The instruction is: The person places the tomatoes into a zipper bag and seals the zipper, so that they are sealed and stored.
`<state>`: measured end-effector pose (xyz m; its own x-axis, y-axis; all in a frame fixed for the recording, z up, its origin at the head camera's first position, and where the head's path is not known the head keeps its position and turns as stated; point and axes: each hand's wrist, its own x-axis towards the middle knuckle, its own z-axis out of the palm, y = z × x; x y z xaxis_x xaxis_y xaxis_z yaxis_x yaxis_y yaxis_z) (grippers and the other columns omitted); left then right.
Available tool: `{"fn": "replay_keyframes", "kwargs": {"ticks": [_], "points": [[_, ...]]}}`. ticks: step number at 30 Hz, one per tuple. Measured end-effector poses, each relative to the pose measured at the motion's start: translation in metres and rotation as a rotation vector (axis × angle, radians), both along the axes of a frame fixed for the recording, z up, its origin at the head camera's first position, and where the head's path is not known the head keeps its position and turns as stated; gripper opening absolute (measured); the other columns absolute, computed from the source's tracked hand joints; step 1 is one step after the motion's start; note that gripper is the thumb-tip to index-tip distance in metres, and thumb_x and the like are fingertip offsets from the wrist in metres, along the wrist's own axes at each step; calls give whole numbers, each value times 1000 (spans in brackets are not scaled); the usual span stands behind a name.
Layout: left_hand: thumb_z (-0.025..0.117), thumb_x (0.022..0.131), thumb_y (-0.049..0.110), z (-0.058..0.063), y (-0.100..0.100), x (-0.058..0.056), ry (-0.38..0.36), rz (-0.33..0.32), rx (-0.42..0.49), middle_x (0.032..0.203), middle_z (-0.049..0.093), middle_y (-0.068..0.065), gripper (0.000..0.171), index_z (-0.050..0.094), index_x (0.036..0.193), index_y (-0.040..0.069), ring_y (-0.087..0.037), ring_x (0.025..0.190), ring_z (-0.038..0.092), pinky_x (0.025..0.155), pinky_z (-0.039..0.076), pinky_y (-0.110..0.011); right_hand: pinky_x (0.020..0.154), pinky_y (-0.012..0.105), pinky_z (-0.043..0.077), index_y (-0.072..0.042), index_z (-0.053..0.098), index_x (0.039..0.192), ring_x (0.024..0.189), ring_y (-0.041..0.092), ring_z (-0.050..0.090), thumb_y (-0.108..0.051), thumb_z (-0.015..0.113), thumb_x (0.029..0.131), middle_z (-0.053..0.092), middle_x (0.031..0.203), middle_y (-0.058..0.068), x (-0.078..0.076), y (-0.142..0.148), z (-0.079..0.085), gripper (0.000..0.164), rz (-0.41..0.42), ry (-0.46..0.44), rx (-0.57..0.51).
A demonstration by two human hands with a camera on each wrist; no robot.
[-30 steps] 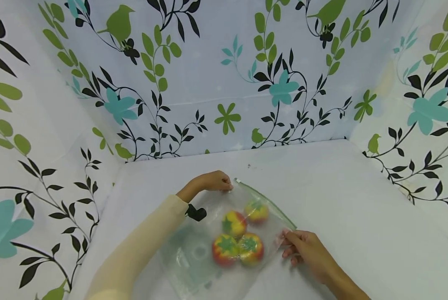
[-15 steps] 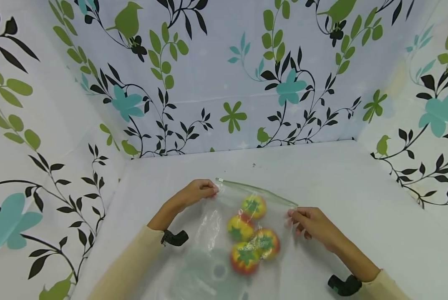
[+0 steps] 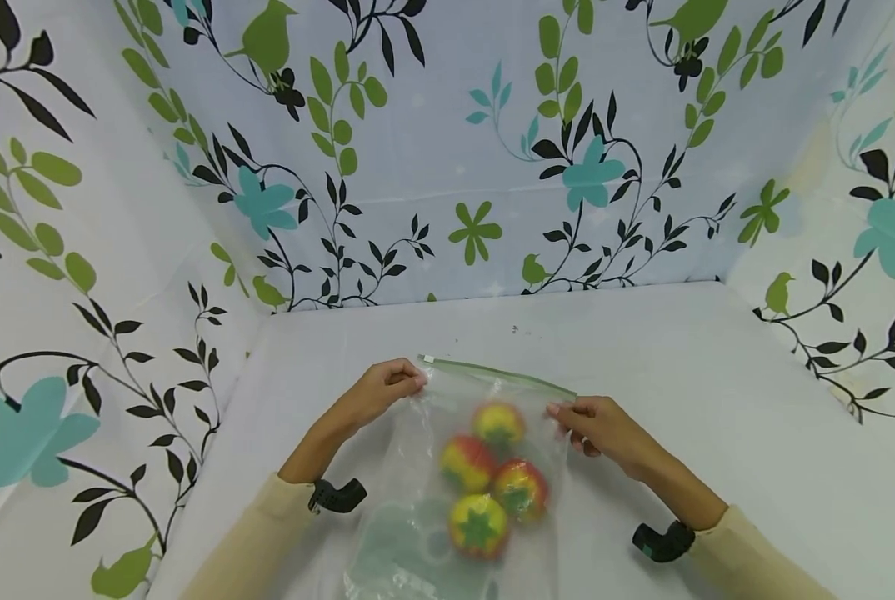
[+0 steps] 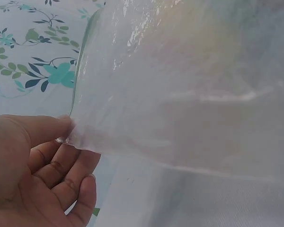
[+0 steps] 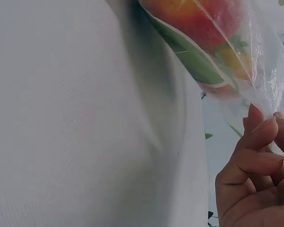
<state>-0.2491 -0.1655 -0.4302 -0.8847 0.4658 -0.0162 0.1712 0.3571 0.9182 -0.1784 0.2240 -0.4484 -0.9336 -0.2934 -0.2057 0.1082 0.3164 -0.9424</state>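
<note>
A clear zip bag (image 3: 402, 492) with a green zip strip (image 3: 500, 373) along its top hangs between both hands above the white table. Inside it are several red and yellow tomato-like fruits with green star-shaped tops, such as the lowest fruit (image 3: 478, 526). My left hand (image 3: 380, 392) pinches the top left corner between thumb and fingers; the left wrist view shows the left hand (image 4: 52, 161) gripping the film's edge. At the top right corner my right hand (image 3: 605, 429) pinches the bag. The right wrist view has the right hand (image 5: 260, 175) below the fruit.
The white tabletop (image 3: 642, 350) reaches back to a wall of printed cloth (image 3: 417, 167) with leaves, birds and flowers. Similar cloth stands at left and right. A black wrist camera (image 3: 338, 497) sits on the left wrist, another black camera (image 3: 663, 542) on the right.
From a tilted position, the bag has been raised and its top edge levelled. The left hand moved left and the right hand moved up. The fruits shifted inside the bag.
</note>
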Motion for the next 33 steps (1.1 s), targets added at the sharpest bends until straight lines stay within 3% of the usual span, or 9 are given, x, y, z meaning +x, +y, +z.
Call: {"fn": "replay_keyframes", "kwargs": {"ticks": [5, 10, 16, 24, 33], "points": [[62, 108, 25, -5, -9, 0, -11, 74, 12, 97, 69, -4, 24, 66, 112, 2, -20, 99, 63, 97, 50, -37, 55, 23, 36, -1, 74, 102, 60, 11, 43, -37, 64, 106, 54, 70, 4, -5, 6, -1, 37, -16, 55, 26], [62, 108, 29, -14, -14, -4, -19, 118, 17, 91, 66, -1, 26, 66, 108, 3, -18, 94, 59, 93, 50, -37, 53, 22, 37, -2, 76, 110, 58, 10, 44, -34, 61, 108, 56, 69, 3, -12, 10, -3, 35, 34, 121, 82], [62, 108, 24, -25, -16, -5, -15, 131, 58, 91, 68, 2, 24, 65, 105, 0, -12, 90, 61, 86, 53, -29, 51, 23, 37, -4, 75, 94, 56, 9, 44, -32, 60, 108, 56, 66, 3, -23, 12, -6, 35, 87, 178, 144], [63, 107, 23, -36, -17, -8, 17, 167, 49, 91, 71, -2, 23, 67, 105, 0, -13, 88, 64, 83, 54, -31, 55, 24, 41, 2, 72, 90, 59, 10, 46, -28, 61, 108, 58, 68, 5, -36, 16, -8, 37, 106, 158, 129], [65, 106, 24, -42, -17, -6, -37, 219, 55, 93, 73, -1, 26, 69, 107, -1, -13, 88, 64, 80, 53, -27, 57, 24, 45, 2, 74, 98, 62, 10, 51, -29, 62, 108, 62, 73, 5, -50, 19, -8, 34, 134, 106, 127]]}}
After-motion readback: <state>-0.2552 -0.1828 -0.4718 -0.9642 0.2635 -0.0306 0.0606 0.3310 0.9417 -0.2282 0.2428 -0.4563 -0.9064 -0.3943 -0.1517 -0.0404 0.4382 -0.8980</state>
